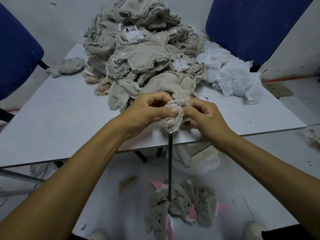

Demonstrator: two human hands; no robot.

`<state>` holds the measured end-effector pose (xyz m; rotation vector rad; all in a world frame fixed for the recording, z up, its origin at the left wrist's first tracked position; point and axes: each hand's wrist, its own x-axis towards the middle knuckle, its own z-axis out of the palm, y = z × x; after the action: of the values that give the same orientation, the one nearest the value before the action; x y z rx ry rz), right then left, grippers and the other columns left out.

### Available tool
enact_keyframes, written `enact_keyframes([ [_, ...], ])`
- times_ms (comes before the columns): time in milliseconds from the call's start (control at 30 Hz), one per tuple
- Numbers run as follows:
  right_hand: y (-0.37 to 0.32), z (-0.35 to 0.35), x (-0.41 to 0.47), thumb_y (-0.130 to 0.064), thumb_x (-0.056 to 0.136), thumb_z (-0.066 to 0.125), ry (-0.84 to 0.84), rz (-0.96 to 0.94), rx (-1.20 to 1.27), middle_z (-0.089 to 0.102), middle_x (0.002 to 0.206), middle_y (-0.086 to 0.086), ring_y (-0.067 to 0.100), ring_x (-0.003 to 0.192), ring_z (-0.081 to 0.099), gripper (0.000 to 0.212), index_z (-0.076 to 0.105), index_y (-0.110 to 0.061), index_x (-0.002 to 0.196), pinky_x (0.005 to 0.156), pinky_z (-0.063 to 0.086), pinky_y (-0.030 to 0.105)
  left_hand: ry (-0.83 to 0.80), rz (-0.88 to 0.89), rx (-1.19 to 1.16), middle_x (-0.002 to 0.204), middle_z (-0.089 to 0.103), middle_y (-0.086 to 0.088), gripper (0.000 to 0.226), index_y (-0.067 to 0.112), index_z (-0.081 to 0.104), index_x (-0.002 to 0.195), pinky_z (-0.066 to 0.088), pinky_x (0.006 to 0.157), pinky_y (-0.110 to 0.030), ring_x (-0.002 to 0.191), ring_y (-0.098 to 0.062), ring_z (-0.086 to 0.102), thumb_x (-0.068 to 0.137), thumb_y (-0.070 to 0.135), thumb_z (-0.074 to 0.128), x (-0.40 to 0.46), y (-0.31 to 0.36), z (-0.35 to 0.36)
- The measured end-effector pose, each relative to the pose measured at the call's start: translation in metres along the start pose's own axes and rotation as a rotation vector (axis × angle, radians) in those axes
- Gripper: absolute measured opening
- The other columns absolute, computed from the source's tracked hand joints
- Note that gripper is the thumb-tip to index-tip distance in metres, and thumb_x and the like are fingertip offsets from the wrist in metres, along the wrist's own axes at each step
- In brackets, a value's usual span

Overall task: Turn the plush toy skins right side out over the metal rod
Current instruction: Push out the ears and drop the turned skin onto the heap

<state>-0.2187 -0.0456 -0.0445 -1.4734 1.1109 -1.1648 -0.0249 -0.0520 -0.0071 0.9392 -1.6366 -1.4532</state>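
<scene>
Both hands, left [147, 110] and right [204, 115], pinch one plush skin [171, 116] bunched over the tip of the upright metal rod [170, 161] at the bench [69, 108] near edge, probably to push a limb through (finished skins [180, 210] lie on the floor).

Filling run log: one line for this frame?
left hand grips skin | right hand pinches skin | skin atop rod | pile waiting
</scene>
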Motion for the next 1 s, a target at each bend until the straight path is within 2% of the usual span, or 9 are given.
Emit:
enact_keyframes([
  [133, -0.004, -0.006, -0.005, -0.019, 0.084, 0.065, -0.277, 0.105, 0.362, 0.065, 0.097, 0.023, 0.039, 0.102, 0.064, 0.007, 0.072, -0.015, 0.084, 0.099, 0.051, 0.054, 0.139, -0.056, -0.227, 0.069, 0.068, -0.002, 0.011, 0.013, 0.068, 0.069, 0.052, 0.057, -0.021, 0.061, -0.011, 0.063, 0.075, 0.006, 0.073, 0.006, -0.009, 0.006],
  [200, -0.002, -0.009, -0.007, -0.012, 0.085, 0.066, -0.339, 0.11, 0.316, 0.066, 0.105, 0.023, 0.042, 0.108, 0.063, 0.012, 0.07, -0.009, 0.095, 0.101, 0.051, 0.05, 0.266, -0.029, -0.153, 0.062, 0.066, 0.001, 0.019, 0.011, 0.063, 0.068, 0.049, 0.051, -0.018, 0.053, -0.008, 0.06, 0.08, 0.0, 0.072, 0.01, -0.015, 0.011],
  [333, -0.001, -0.003, -0.008, -0.003, 0.089, 0.069, -0.177, 0.028, 0.106, 0.072, 0.097, 0.021, 0.035, 0.095, 0.07, 0.008, 0.073, -0.01, 0.092, 0.093, 0.056, 0.051, 0.412, 0.054, 0.173, 0.056, 0.057, 0.008, 0.022, 0.013, 0.058, 0.069, 0.04, 0.048, -0.018, 0.049, -0.002, 0.05, 0.081, 0.0, 0.071, 0.013, -0.02, 0.015],
  [467, -0.004, 0.006, -0.006, -0.012, 0.089, 0.067, -0.06, 0.042, 0.123, 0.074, 0.086, 0.017, 0.033, 0.085, 0.073, 0.01, 0.074, -0.015, 0.082, 0.077, 0.062, 0.041, 0.391, 0.071, 0.162, 0.065, 0.058, -0.001, 0.015, 0.009, 0.061, 0.076, 0.042, 0.053, -0.025, 0.056, -0.01, 0.051, 0.086, 0.01, 0.072, 0.008, -0.017, 0.016],
  [567, -0.003, 0.012, -0.002, -0.023, 0.083, 0.069, 0.073, 0.064, 0.097, 0.069, 0.079, 0.026, 0.042, 0.076, 0.069, 0.019, 0.067, -0.005, 0.075, 0.073, 0.06, 0.053, 0.346, 0.087, 0.182, 0.063, 0.056, 0.001, 0.018, 0.017, 0.06, 0.074, 0.038, 0.051, -0.027, 0.055, -0.014, 0.048, 0.089, 0.022, 0.069, 0.001, -0.012, 0.022],
  [667, -0.002, 0.017, 0.001, -0.027, 0.073, 0.071, 0.131, 0.055, -0.011, 0.055, 0.055, 0.008, 0.019, 0.055, 0.051, 0.028, 0.056, -0.007, 0.061, 0.053, 0.044, 0.033, 0.367, 0.206, 0.511, 0.068, 0.054, 0.005, 0.019, 0.015, 0.058, 0.074, 0.038, 0.059, -0.027, 0.062, -0.01, 0.046, 0.087, 0.023, 0.07, -0.005, -0.008, 0.024],
  [733, -0.002, 0.019, 0.002, -0.021, 0.073, 0.07, 0.152, 0.055, -0.01, 0.054, 0.051, 0.003, 0.015, 0.052, 0.049, 0.026, 0.054, -0.006, 0.058, 0.052, 0.039, 0.028, 0.374, 0.271, 0.629, 0.07, 0.053, 0.004, 0.02, 0.011, 0.058, 0.073, 0.035, 0.06, -0.023, 0.063, -0.006, 0.044, 0.084, 0.024, 0.069, -0.008, -0.004, 0.025],
  [800, -0.003, 0.021, 0.004, -0.009, 0.073, 0.065, 0.182, 0.086, 0.07, 0.056, 0.05, 0.005, 0.016, 0.05, 0.052, 0.019, 0.057, -0.008, 0.056, 0.053, 0.044, 0.027, 0.359, 0.273, 0.65, 0.072, 0.054, 0.002, 0.02, 0.01, 0.058, 0.074, 0.034, 0.059, -0.023, 0.063, -0.006, 0.043, 0.079, 0.022, 0.073, -0.006, -0.001, 0.025],
  [1000, -0.006, 0.023, 0.011, 0.0, 0.08, 0.06, 0.262, 0.21, 0.145, 0.048, 0.048, 0.004, 0.017, 0.049, 0.044, 0.04, 0.052, -0.019, 0.046, 0.054, 0.042, 0.03, 0.227, 0.059, 0.521, 0.077, 0.066, -0.009, 0.029, 0.015, 0.059, 0.083, 0.05, 0.062, -0.042, 0.065, -0.013, 0.053, 0.065, 0.029, 0.077, 0.002, -0.002, 0.02],
])
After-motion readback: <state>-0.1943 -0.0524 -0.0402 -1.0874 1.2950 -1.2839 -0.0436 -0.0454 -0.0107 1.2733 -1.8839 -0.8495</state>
